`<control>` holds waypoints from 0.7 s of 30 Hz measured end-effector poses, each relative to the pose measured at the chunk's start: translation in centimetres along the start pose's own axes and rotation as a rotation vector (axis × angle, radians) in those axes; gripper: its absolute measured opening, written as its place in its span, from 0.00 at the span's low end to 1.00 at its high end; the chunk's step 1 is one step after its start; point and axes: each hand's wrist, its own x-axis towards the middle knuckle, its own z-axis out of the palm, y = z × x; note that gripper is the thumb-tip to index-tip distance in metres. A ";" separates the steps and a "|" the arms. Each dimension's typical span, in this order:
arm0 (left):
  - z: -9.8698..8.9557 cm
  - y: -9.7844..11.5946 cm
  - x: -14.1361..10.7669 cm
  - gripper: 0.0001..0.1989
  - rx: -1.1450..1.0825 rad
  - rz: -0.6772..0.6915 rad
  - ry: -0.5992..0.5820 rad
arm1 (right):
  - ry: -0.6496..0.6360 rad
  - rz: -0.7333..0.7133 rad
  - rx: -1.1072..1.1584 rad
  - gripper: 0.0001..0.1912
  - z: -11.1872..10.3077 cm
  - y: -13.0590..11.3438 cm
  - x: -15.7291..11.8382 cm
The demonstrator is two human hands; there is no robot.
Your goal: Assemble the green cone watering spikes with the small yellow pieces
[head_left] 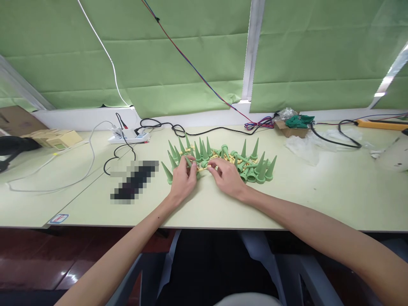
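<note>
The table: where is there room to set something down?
Most room is on the table right of the green cones, in front of the clear plastic; a smaller patch lies between the blurred dark object and the left hand. Cones crowd around the right hand.

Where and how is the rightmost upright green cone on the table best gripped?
The rightmost green cone is probably best pinched low on its tapering body, above the wider base, from above and its right: it stands point up, narrows toward the tip, and neighbouring cones crowd its left.
</note>
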 end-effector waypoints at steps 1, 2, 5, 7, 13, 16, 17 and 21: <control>0.0 0.0 0.0 0.08 -0.005 0.005 0.006 | -0.002 0.001 0.000 0.09 0.0 0.0 0.0; 0.0 0.1 0.0 0.08 -0.010 0.009 0.010 | -0.003 0.003 -0.001 0.09 0.0 0.0 0.0; 0.0 0.2 0.0 0.07 -0.023 0.014 0.020 | -0.003 0.007 -0.011 0.09 0.0 -0.1 0.0; 0.0 0.2 0.0 0.07 -0.023 0.013 0.026 | -0.004 0.011 -0.018 0.09 -0.1 -0.1 0.0; 0.0 0.2 -0.1 0.06 -0.023 0.034 0.013 | -0.018 0.022 -0.014 0.08 -0.1 0.0 0.0; 0.0 0.3 -0.2 0.06 -0.038 0.035 -0.013 | -0.026 0.024 -0.002 0.08 -0.1 0.1 0.0; 0.0 0.3 -0.2 0.06 -0.045 0.032 -0.019 | -0.028 0.025 0.002 0.08 -0.1 0.2 0.0; -0.1 0.4 -0.3 0.06 -0.071 0.027 -0.010 | -0.028 0.027 0.008 0.08 -0.1 0.2 0.0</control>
